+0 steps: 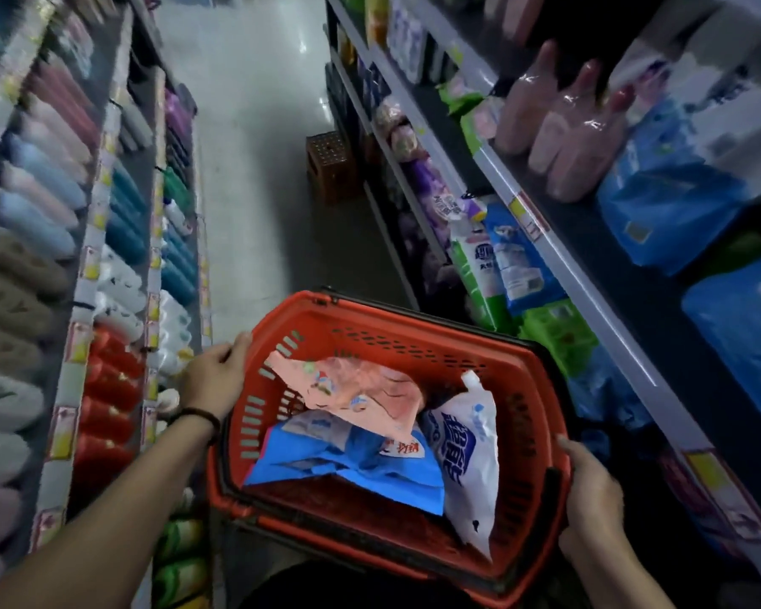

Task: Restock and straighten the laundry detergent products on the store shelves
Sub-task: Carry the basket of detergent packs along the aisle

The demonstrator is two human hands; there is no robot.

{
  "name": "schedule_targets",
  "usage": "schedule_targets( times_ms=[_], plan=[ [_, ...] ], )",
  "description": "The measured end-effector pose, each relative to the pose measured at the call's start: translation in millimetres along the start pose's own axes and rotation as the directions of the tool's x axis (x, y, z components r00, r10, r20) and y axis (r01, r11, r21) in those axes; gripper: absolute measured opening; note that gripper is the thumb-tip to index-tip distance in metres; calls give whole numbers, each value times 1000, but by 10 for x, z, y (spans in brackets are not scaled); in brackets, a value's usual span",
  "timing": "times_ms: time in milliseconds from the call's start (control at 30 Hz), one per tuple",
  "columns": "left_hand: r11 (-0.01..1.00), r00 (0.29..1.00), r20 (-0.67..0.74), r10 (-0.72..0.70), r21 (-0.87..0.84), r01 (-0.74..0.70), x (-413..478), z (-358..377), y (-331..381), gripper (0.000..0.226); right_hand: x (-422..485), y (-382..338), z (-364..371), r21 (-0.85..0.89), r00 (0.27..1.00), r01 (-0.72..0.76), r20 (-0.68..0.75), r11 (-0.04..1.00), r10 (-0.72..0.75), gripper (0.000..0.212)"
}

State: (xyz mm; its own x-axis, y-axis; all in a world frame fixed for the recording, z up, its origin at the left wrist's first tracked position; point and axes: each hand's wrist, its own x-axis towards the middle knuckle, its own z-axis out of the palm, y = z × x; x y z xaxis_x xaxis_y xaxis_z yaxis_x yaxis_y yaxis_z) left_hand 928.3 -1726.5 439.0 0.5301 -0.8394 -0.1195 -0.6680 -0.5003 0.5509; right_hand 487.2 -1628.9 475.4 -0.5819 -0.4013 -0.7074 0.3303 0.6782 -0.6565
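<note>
Red basket (317, 327), ctr-low. L hand (214, 380) fingers curled over rim at 10 o'clock; R hand (589, 490) grips rim at 4 o'clock. Inside: pink pouch (361, 389), blue pouch (348, 463), white pouch (471, 446) at 3 o'clock. Blue shelf bags (660, 200), 2 o'clock.

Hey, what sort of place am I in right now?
Most likely a supermarket aisle for laundry and cleaning goods: rows of bottles on the left shelves, price tags on the shelf edges, and a red shopping basket carrying detergent pouches.
</note>
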Motion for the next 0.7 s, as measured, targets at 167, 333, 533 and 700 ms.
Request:
schedule_targets(
  times_ms=[167, 333, 533, 700],
  plan=[
    [993, 990, 86, 111, 27, -114, 727, 207, 508, 67, -94, -56, 247, 119, 991, -51, -117, 992, 65, 23],
    [974, 968, 145, 205, 69, -217, 991, 438, 1023, 71, 28, 32, 283, 163, 963, -94, -236, 982, 131, 40],
    [939, 933, 189, 306, 99, -329, 1141, 786, 1536, 77, 203, -8, 247, 187, 950, -134, -256, 973, 180, 39],
    [904, 899, 228, 374, 126, -408, 1321, 1008, 1979, 77, 326, -4, 233, 14, 951, -159, -266, 987, 157, 43]
  ],
)
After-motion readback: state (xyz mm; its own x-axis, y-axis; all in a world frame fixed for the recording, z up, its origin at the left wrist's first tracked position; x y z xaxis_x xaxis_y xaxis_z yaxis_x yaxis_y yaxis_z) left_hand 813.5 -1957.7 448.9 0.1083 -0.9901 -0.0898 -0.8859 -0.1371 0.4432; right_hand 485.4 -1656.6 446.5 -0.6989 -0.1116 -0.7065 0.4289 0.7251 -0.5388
